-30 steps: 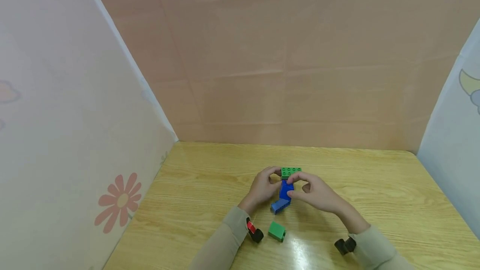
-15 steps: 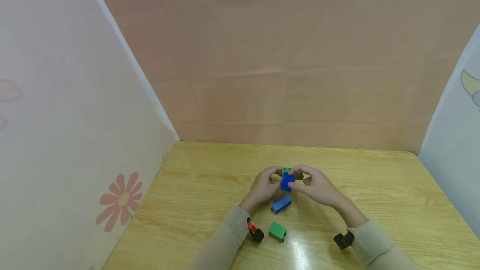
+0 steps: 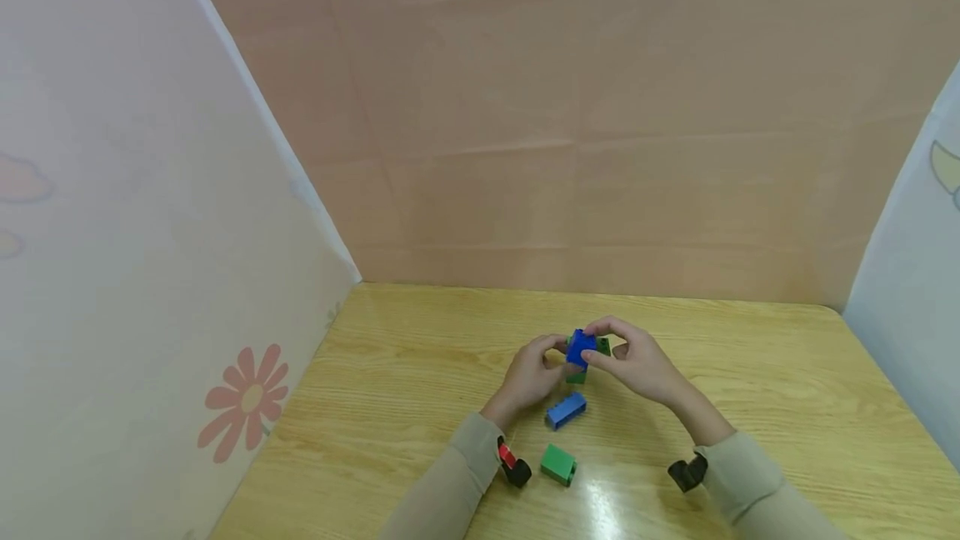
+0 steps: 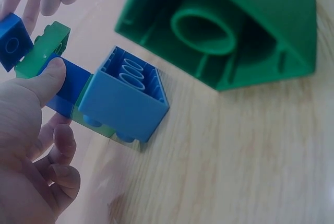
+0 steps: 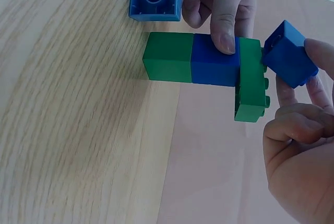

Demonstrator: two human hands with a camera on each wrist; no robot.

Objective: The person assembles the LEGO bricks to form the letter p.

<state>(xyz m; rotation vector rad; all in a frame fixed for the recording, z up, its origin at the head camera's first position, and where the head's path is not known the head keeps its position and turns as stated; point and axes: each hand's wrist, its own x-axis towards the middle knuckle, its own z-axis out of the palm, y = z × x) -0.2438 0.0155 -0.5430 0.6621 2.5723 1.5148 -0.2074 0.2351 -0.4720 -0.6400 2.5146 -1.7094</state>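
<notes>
My left hand (image 3: 528, 375) grips a toy-brick stack, its thumb pressed on the dark blue block (image 5: 215, 62) in the middle. Below that block is a green block (image 5: 168, 57); above it a longer green brick (image 5: 252, 80) lies crosswise and juts out to one side. Between thumb and fingers, my right hand (image 3: 637, 365) pinches a second dark blue brick (image 5: 289, 54). That brick is tilted, right at the studs of the crosswise green brick. In the head view it hides much of the stack.
A lighter blue brick (image 3: 566, 411) lies on its side on the wooden table (image 3: 420, 340), just in front of the stack. Nearer the person lies a loose green brick (image 3: 558, 465). Papered walls (image 3: 465, 173) stand behind and at both sides.
My right hand has lifted the dark blue brick away from near the lighter blue brick, up and back over the stack. The left hand stays around the stack.
</notes>
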